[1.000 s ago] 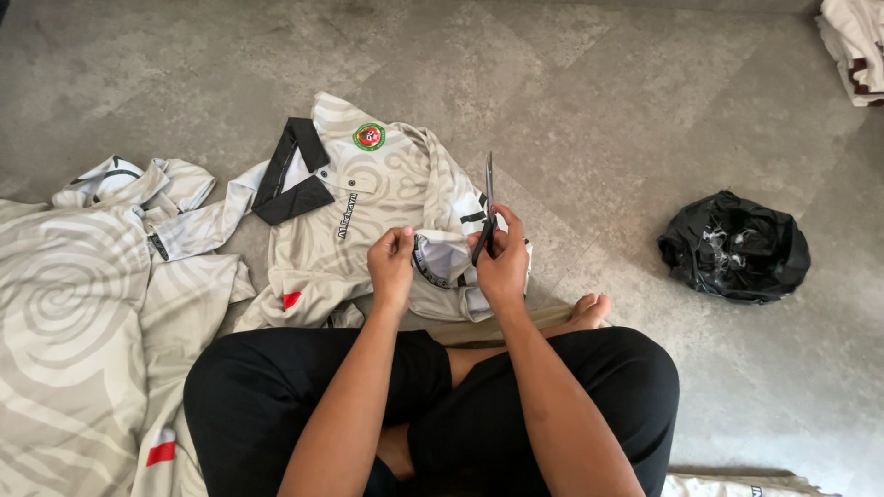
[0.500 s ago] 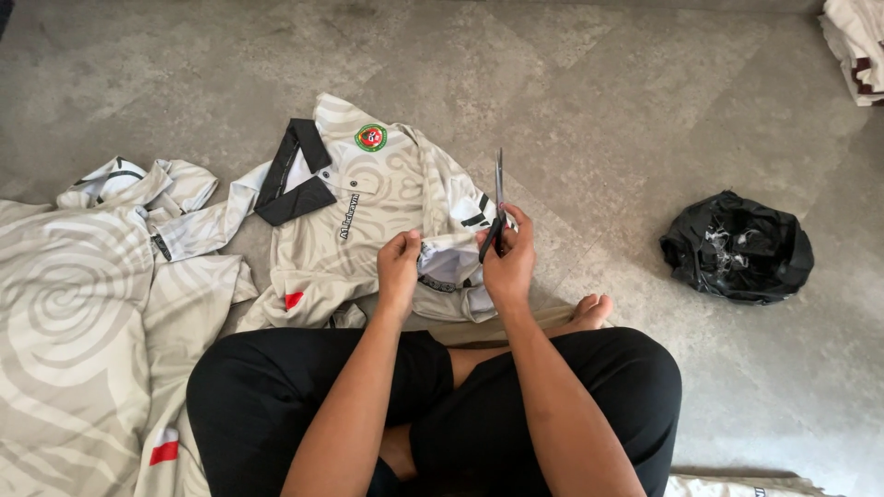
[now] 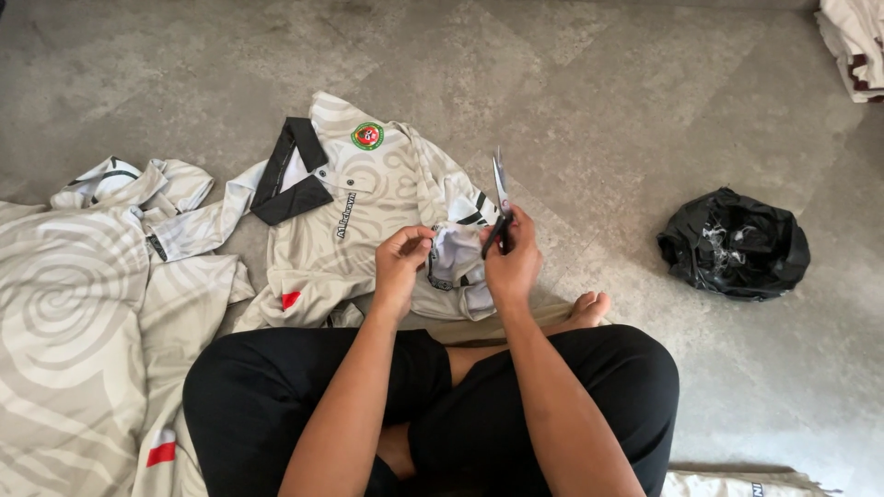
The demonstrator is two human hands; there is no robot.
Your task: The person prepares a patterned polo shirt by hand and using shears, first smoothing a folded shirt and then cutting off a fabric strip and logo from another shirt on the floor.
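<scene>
A cream patterned polo shirt (image 3: pixel 368 202) with a black collar and a round green and red badge lies on the grey floor in front of my crossed legs. My left hand (image 3: pixel 401 262) pinches a bunched sleeve of it with black trim (image 3: pixel 456 253). My right hand (image 3: pixel 511 262) grips small scissors (image 3: pixel 500 198) with the blades pointing up and away, just right of the sleeve.
More cream swirl-pattern shirts (image 3: pixel 83 304) are piled on the floor at my left. A crumpled black plastic bag (image 3: pixel 734 244) sits to the right. Folded cloth (image 3: pixel 856 41) lies at the top right corner, another piece (image 3: pixel 737 483) by my right knee.
Both hands have stayed together over the sleeve; the scissors have tilted slightly and shifted a little to the right. The shirt has not moved.
</scene>
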